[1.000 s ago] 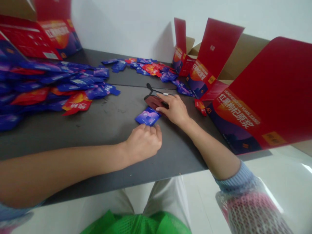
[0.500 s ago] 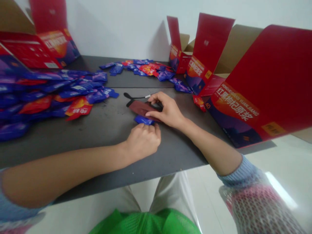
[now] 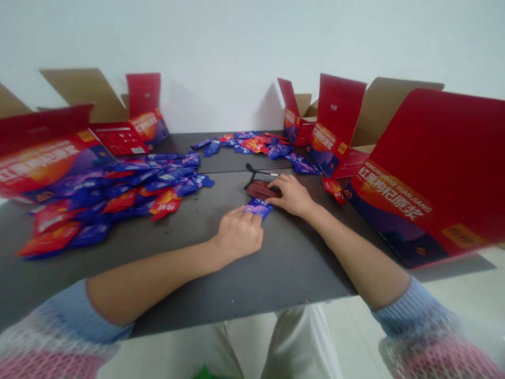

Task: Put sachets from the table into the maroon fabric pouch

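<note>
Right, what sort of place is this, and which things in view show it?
Probably a packaging workplace, though the room's wider use can't be told. Loose sachets lie heaped on a long dark table, with open red printed boxes at both sides.

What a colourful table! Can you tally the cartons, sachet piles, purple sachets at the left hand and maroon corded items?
Red printed cartons: 5
Sachet piles: 2
Purple sachet at left hand: 1
Maroon corded item: 1
Total: 9
</note>
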`<state>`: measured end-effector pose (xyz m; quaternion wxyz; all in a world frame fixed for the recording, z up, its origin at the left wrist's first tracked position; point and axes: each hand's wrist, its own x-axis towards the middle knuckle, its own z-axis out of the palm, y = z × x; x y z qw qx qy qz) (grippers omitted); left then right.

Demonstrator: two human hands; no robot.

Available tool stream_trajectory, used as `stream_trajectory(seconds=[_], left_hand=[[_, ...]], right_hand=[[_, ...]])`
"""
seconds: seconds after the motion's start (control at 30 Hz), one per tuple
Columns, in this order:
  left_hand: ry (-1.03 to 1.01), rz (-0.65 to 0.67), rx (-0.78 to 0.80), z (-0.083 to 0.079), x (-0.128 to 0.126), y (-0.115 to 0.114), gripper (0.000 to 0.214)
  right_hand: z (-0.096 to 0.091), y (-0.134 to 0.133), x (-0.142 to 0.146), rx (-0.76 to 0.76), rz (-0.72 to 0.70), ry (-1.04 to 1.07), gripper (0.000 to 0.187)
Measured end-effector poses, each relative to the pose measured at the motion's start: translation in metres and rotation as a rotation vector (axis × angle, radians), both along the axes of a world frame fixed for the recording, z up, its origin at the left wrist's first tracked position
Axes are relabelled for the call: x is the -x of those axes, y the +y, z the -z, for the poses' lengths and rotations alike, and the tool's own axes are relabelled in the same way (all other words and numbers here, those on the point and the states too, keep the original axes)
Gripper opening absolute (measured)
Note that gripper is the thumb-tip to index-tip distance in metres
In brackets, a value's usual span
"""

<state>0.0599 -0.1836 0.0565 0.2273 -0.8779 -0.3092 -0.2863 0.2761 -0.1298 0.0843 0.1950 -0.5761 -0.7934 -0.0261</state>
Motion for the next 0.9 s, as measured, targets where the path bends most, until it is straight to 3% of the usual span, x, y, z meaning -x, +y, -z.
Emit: stream_trajectory(seconds=[0.13, 0.3, 0.37, 0.5, 0.73, 0.83, 0.9], left_hand=[[-0.105, -0.054, 0.048, 0.001, 0.001, 0.014, 0.022], [-0.042, -0.352, 0.398, 0.004, -0.01, 0.024, 0.053], [0.002, -0.388, 0.496, 0.004, -0.01, 0.028, 0.066], [0.017, -0.258, 0.528, 0.003, -0.001, 0.03, 0.065], [-0.165, -0.18, 0.477, 0.012, 0.018, 0.028, 0.026], [-0.271, -0.094, 0.431, 0.018, 0.041, 0.032, 0.026], [-0.344, -0.124, 0.365, 0.014, 0.066, 0.036, 0.032]], right_hand=[[-0.002, 0.001, -0.008, 0.011, 0.186, -0.021, 0.038], [-0.003, -0.002, -0.01, 0.014, 0.189, -0.049, 0.043], [-0.002, -0.003, -0.01, 0.029, 0.179, -0.066, 0.043], [-0.002, -0.003, -0.011, 0.052, 0.189, -0.056, 0.042], [-0.003, 0.0, -0.018, 0.066, 0.21, 0.0, 0.044], [-0.002, 0.0, -0.02, 0.061, 0.209, 0.003, 0.043], [-0.002, 0.001, -0.021, 0.048, 0.203, 0.001, 0.043]])
